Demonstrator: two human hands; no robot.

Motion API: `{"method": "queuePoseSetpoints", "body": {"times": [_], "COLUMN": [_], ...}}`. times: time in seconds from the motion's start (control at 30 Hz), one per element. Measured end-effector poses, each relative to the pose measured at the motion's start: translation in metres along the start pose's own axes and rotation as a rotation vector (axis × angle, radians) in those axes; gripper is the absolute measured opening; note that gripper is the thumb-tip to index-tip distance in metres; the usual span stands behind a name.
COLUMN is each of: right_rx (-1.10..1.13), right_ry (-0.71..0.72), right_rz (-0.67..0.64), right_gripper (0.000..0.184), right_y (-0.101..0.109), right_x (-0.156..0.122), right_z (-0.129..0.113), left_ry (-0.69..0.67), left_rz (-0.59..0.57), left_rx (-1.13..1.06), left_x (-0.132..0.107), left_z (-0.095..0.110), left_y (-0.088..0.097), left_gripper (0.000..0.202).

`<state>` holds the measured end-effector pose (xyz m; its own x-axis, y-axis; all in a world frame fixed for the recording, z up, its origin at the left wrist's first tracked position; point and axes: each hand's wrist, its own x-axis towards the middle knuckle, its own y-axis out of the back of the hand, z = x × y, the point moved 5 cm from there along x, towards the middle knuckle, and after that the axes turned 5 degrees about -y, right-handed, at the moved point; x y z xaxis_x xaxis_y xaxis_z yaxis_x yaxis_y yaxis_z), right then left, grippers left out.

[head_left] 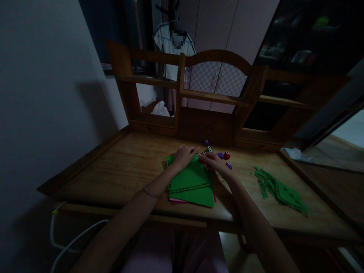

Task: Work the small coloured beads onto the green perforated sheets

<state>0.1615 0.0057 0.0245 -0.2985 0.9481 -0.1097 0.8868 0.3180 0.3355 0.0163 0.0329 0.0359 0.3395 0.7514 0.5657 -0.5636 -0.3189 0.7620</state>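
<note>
A green sheet of paper [189, 176] with a row of punched holes along its edges lies on a stack of coloured sheets [196, 197]. My left hand [183, 156] rests over the sheet's top edge, fingers pointing right and gripping it there. At the top right corner, my right hand [213, 160] is closed around a small red craft punch [202, 159], partly hidden by the fingers. Just beyond the hands stand several more small punches with eye-like spots: a green punch [209, 149], a purple punch [206, 143] and a red punch [226, 155] among them.
On the right of the wooden desk [119, 163] lies a pile of punched green paper strips [284, 193]. A wooden shelf unit [207, 94] rises along the back edge. White cable [76, 235] hangs at the front left. Tiny green scraps are scattered beside the right hand.
</note>
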Motion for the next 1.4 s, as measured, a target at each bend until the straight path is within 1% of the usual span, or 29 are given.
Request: {"method": "queuePoseSetpoints", "body": {"times": [0.13, 0.3, 0.5, 0.6, 0.73, 0.83, 1.2, 1.4], "right_rx": [-0.003, -0.008, -0.02, -0.023, -0.061, -0.077, -0.014, -0.069], "right_ry": [-0.01, 0.012, 0.054, 0.113, 0.187, 0.201, 0.175, 0.179], "right_rz": [-0.04, -0.065, -0.042, -0.037, 0.011, 0.018, -0.006, -0.005], "right_gripper": [0.045, 0.042, 0.041, 0.04, 0.041, 0.04, 0.042, 0.04], "right_y": [-0.004, -0.005, -0.004, -0.004, -0.002, -0.002, -0.005, -0.004], "right_x": [0.0, 0.0, -0.007, -0.01, -0.01, -0.009, -0.01, -0.011], "right_z": [0.002, 0.003, -0.009, -0.015, -0.019, -0.019, -0.018, -0.018], "left_ry": [-0.014, -0.09, -0.129, -0.173, -0.205, -0.221, -0.248, -0.254], "left_rz": [0.008, 0.053, 0.192, 0.253, 0.307, 0.313, 0.289, 0.284], "left_rx": [-0.009, -0.033, 0.023, 0.043, 0.06, 0.056, 0.062, 0.066], "left_x": [0.0, 0.002, 0.003, 0.002, 0.001, 0.001, 0.001, 0.001], "left_z": [0.002, 0.006, 0.009, 0.013, 0.017, 0.018, 0.018, 0.02], "left_y": [0.002, 0.004, 0.016, 0.023, 0.029, 0.029, 0.028, 0.03], "left_gripper": [0.045, 0.039, 0.039, 0.036, 0.034, 0.034, 0.033, 0.034]}}
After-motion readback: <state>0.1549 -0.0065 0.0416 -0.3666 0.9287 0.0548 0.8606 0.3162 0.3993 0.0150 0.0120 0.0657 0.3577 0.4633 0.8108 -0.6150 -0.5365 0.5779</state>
